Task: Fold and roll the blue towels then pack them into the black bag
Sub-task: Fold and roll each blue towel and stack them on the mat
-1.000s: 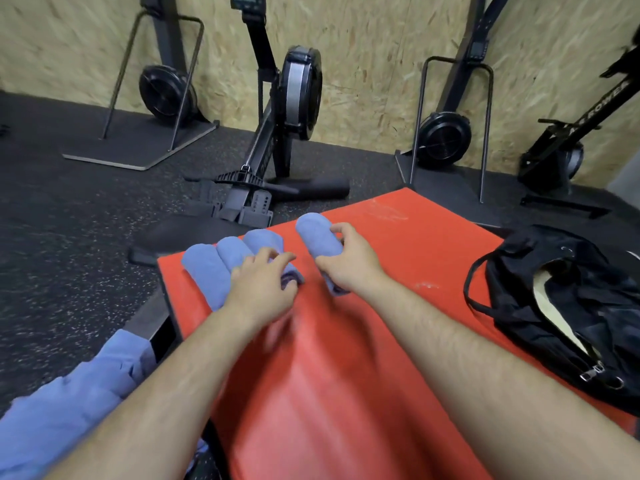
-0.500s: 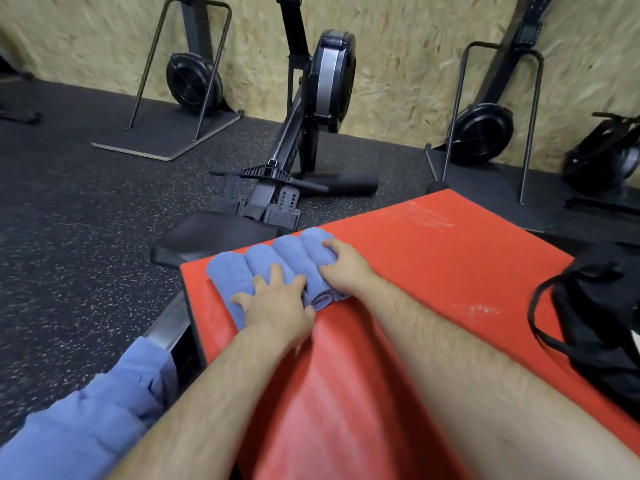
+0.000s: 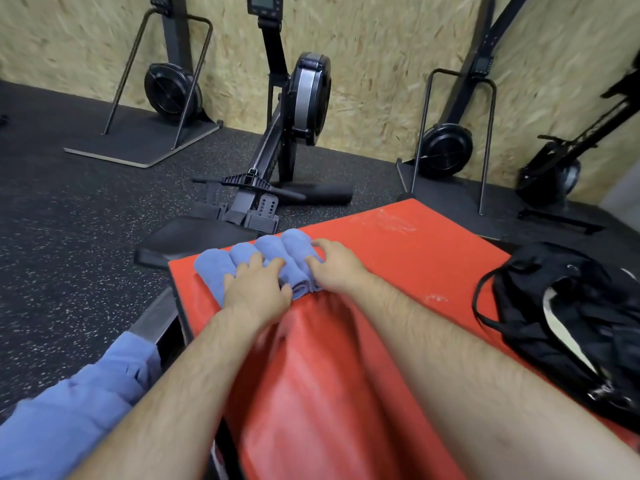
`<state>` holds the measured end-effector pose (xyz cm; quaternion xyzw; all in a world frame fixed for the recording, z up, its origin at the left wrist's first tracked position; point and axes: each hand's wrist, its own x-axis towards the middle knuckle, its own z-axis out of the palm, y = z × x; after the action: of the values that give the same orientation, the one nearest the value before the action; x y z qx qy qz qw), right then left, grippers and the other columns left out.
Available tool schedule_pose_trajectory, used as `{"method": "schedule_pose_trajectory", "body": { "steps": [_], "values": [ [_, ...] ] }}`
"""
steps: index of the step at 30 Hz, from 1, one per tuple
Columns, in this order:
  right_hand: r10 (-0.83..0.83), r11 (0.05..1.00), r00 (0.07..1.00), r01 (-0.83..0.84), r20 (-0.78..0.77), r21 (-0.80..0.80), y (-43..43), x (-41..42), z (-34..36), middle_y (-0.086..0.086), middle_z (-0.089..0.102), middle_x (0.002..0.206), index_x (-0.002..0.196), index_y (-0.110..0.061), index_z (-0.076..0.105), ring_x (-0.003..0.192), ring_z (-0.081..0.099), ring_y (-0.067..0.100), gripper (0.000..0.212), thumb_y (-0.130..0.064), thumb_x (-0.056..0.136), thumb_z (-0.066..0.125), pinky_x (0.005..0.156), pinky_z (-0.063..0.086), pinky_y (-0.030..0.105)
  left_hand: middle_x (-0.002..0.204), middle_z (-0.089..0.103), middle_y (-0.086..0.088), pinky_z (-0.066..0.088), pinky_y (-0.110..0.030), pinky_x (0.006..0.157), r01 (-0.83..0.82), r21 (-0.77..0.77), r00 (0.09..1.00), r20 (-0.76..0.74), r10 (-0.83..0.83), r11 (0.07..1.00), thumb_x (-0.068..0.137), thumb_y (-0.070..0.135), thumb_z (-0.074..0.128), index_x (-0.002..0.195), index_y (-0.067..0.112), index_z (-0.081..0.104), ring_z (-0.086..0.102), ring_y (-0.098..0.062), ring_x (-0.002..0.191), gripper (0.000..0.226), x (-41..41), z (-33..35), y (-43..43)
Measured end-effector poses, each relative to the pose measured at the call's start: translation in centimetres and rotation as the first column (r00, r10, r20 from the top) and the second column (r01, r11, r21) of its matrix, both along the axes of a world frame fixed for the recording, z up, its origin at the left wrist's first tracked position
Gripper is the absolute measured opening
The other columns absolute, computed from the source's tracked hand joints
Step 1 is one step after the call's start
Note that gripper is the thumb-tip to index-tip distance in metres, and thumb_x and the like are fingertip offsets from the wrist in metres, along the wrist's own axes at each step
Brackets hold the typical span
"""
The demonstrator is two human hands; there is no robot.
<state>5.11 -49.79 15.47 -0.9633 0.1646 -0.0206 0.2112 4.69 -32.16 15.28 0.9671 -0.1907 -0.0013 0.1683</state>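
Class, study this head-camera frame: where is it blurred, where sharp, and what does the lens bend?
Head view: motion blur smears the red mat near the forearms; the rolled towels look fairly sharp; the wide lens stretches both forearms toward the bottom corners; light is soft, without hard glare.

Left hand [image 3: 258,292], right hand [image 3: 334,268] against four rolled blue towels [image 3: 212,268]

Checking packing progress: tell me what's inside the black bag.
The black bag gapes: only pale lining shows, no towel. Its depths are hidden. Four rolled towels lie on the red mat.
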Motion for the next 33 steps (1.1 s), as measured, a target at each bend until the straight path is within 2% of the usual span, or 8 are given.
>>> {"method": "schedule_pose_trajectory", "body": {
  "steps": [3, 10, 16, 20, 22, 25, 29, 33],
  "values": [
    [0.047, 0.997, 0.997, -0.044, 0.068, -0.056, 2.6, -3.5, 2.3, 0.010, 0.057, 0.137, 0.138, -0.023, 0.053, 0.123, 0.055, 0.034, 0.045, -0.038, 0.096, 0.048, 0.105, 0.044, 0.043, 0.139, 0.045, -0.007, 0.038, -0.044, 0.095, -0.003, -0.046, 0.999, 0.046, 0.005, 0.999, 0.093, 0.037, 0.051, 0.135, 0.026, 0.051, 0.047, -0.030, 0.125, 0.043, -1.5, 1.5, 1.2],
    [0.289, 0.955, 0.950, -0.276, 0.116, -0.112, 13.2, -9.4, 5.1, 0.009, 0.066, 0.121, 0.128, -0.016, 0.058, 0.112, 0.061, 0.030, 0.034, -0.021, 0.096, 0.049, 0.091, 0.051, 0.042, 0.137, 0.049, -0.006, 0.042, -0.044, 0.096, 0.005, -0.020, 0.991, 0.137, -0.003, 1.000, 0.094, 0.037, 0.049, 0.134, 0.027, 0.052, 0.051, -0.030, 0.125, 0.041, -5.0, 3.6, 8.8],
    [0.432, 0.899, 0.900, -0.435, -0.062, -0.058, 25.9, -8.6, 1.6, 0.009, 0.065, 0.118, 0.122, -0.022, 0.055, 0.107, 0.063, 0.032, 0.042, -0.032, 0.082, 0.046, 0.089, 0.053, 0.044, 0.125, 0.053, -0.007, 0.045, -0.046, 0.097, -0.154, -0.031, 0.988, -0.001, 0.154, 0.988, 0.094, 0.040, 0.050, 0.131, 0.029, 0.055, 0.056, -0.034, 0.118, 0.038, -7.0, 0.5, 22.0],
    [0.523, 0.845, 0.825, -0.534, -0.215, 0.004, 33.3, -8.5, -2.3, 0.011, 0.061, 0.123, 0.116, -0.017, 0.053, 0.113, 0.061, 0.034, 0.031, -0.022, 0.086, 0.052, 0.091, 0.052, 0.044, 0.129, 0.052, -0.002, 0.044, -0.043, 0.097, -0.267, 0.008, 0.953, -0.149, 0.265, 0.964, 0.094, 0.035, 0.053, 0.130, 0.032, 0.054, 0.056, -0.030, 0.120, 0.037, -8.6, -4.8, 29.4],
    [0.554, 0.820, 0.784, -0.571, -0.282, 0.024, 35.4, -8.6, -4.8, 0.013, 0.056, 0.134, 0.128, -0.012, 0.051, 0.123, 0.056, 0.034, 0.037, -0.016, 0.091, 0.055, 0.098, 0.049, 0.042, 0.136, 0.050, 0.000, 0.044, -0.041, 0.099, -0.299, 0.044, 0.929, -0.213, 0.302, 0.953, 0.092, 0.031, 0.053, 0.132, 0.033, 0.053, 0.055, -0.027, 0.123, 0.040, -9.3, -7.7, 32.0],
    [0.531, 0.821, 0.760, -0.571, -0.375, 0.005, 36.3, -9.0, -8.4, 0.014, 0.051, 0.145, 0.140, -0.007, 0.045, 0.129, 0.053, 0.032, 0.046, -0.016, 0.096, 0.054, 0.101, 0.046, 0.037, 0.144, 0.047, 0.001, 0.042, -0.036, 0.099, -0.314, 0.081, 0.912, -0.251, 0.325, 0.946, 0.094, 0.031, 0.051, 0.137, 0.033, 0.051, 0.050, -0.024, 0.129, 0.043, -9.8, -11.3, 34.1],
    [0.513, 0.829, 0.740, -0.558, -0.436, 0.028, 36.2, -8.6, -11.0, 0.018, 0.058, 0.135, 0.134, -0.010, 0.047, 0.120, 0.058, 0.035, 0.041, -0.021, 0.095, 0.052, 0.085, 0.046, 0.034, 0.137, 0.055, -0.004, 0.043, -0.036, 0.099, -0.276, 0.113, 0.930, -0.219, 0.295, 0.955, 0.096, 0.038, 0.050, 0.142, 0.033, 0.046, 0.051, -0.024, 0.127, 0.047, -8.9, -14.3, 33.8],
    [0.462, 0.860, 0.749, -0.509, -0.475, 0.033, 34.9, -7.5, -11.0, 0.009, 0.052, 0.143, 0.144, -0.016, 0.043, 0.127, 0.054, 0.030, 0.050, -0.023, 0.095, 0.051, 0.097, 0.048, 0.035, 0.129, 0.053, -0.006, 0.041, -0.036, 0.089, -0.277, 0.172, 0.930, -0.197, 0.309, 0.945, 0.098, 0.033, 0.050, 0.134, 0.029, 0.053, 0.051, -0.026, 0.119, 0.037, -6.8, -15.0, 32.4]
  ]
}}
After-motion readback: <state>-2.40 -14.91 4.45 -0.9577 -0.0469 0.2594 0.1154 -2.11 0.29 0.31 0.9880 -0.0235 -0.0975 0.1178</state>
